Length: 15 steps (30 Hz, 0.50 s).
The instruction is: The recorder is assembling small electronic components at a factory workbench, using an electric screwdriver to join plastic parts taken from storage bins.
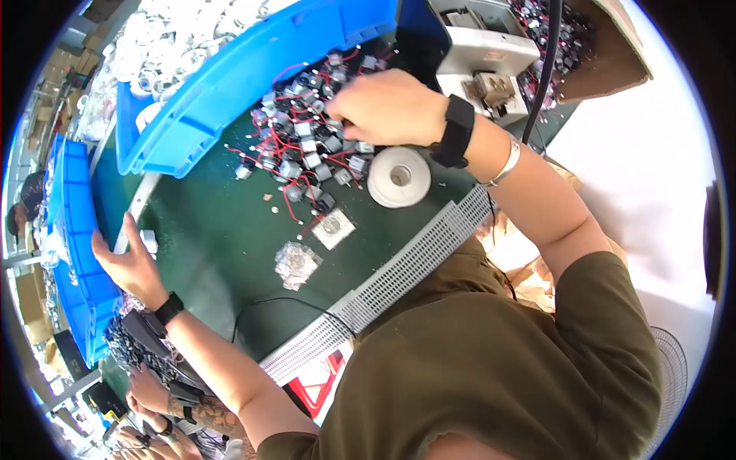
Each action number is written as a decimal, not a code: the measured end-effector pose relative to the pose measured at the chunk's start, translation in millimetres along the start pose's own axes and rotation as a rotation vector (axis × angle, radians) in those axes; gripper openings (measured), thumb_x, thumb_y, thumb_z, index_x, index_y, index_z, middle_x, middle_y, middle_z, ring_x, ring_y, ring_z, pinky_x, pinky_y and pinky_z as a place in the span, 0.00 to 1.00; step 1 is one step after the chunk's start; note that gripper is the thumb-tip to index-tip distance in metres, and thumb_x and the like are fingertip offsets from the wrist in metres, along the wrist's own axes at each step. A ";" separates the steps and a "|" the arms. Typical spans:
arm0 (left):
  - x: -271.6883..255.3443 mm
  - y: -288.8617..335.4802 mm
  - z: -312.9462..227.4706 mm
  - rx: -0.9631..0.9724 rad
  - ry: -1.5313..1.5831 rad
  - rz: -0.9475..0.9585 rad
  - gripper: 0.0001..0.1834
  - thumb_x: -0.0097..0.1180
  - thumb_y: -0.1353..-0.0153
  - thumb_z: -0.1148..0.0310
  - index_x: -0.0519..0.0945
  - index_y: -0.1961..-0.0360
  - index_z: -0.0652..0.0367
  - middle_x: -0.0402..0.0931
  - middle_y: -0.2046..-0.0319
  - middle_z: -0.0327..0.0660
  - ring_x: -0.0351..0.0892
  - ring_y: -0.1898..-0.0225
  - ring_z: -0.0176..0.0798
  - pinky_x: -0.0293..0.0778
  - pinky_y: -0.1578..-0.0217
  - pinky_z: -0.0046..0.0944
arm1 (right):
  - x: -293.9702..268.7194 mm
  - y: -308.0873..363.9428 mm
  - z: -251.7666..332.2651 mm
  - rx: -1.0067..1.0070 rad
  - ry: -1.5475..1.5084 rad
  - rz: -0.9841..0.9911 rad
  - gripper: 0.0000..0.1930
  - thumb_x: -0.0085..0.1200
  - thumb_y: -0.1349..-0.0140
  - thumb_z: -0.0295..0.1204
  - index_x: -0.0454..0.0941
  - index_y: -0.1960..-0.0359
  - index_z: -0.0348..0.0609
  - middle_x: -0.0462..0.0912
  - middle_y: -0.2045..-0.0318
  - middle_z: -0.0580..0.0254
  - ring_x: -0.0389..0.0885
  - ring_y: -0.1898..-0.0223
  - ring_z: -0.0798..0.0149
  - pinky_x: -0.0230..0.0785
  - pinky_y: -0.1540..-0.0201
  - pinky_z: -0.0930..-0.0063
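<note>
A heap of small silver-and-black motors with red wires lies on the green work surface. My right hand reaches over the heap's right side, its fingers curled together; what they grip, if anything, is hidden. Just below that hand lies a round white spool. On the far left, my left hand has its thumb and forefinger spread, holding nothing I can see. A small white part rests on the surface beside it. A white square block and a crumpled, clear-looking piece sit below the heap.
Behind the heap stands a long blue bin, with white round parts beyond it. Another blue bin is at the left. A cardboard box of motors is at top right. Other people's hands work at lower left.
</note>
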State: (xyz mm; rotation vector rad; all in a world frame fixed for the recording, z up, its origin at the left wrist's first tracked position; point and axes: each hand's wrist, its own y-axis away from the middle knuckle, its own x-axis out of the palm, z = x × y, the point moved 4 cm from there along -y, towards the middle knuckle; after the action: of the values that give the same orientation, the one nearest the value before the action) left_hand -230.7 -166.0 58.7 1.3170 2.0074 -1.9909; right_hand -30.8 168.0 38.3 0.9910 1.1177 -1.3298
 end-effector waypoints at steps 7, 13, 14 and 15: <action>16.3 -77.8 -109.9 0.070 0.478 0.133 0.14 0.61 0.44 0.63 0.81 0.60 0.61 0.82 0.66 0.46 0.81 0.63 0.41 0.74 0.59 0.37 | 8.3 -6.5 0.2 0.043 -0.043 0.139 0.09 0.59 0.53 0.34 0.78 0.71 0.44 0.79 0.76 0.52 0.79 0.70 0.50 0.69 0.70 0.59; 121.6 -146.2 -137.4 0.478 0.255 0.546 0.18 0.59 0.47 0.58 0.81 0.60 0.60 0.80 0.64 0.51 0.80 0.60 0.51 0.74 0.59 0.45 | -30.6 7.3 2.9 -0.033 -0.178 -0.270 0.09 0.60 0.54 0.25 0.74 0.69 0.45 0.76 0.72 0.61 0.76 0.68 0.54 0.67 0.67 0.64; 147.3 -151.6 -135.4 0.569 0.167 0.594 0.20 0.60 0.49 0.56 0.81 0.60 0.59 0.80 0.64 0.52 0.80 0.60 0.52 0.74 0.59 0.46 | -31.0 6.8 6.8 -0.020 -0.295 -0.289 0.10 0.61 0.54 0.24 0.75 0.68 0.43 0.76 0.71 0.60 0.76 0.67 0.55 0.68 0.65 0.65; 170.0 -154.9 -136.5 0.577 0.087 0.666 0.23 0.59 0.50 0.51 0.81 0.60 0.60 0.80 0.64 0.54 0.79 0.60 0.54 0.73 0.59 0.47 | -34.0 6.1 9.1 -0.064 -0.423 -0.316 0.10 0.61 0.54 0.23 0.75 0.68 0.43 0.77 0.70 0.60 0.76 0.66 0.55 0.69 0.64 0.66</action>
State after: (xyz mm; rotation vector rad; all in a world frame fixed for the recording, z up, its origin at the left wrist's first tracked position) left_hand -354.9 64.0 115.6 1.8615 0.8044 -2.2102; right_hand -22.0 166.4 73.0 0.4624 1.0046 -1.6514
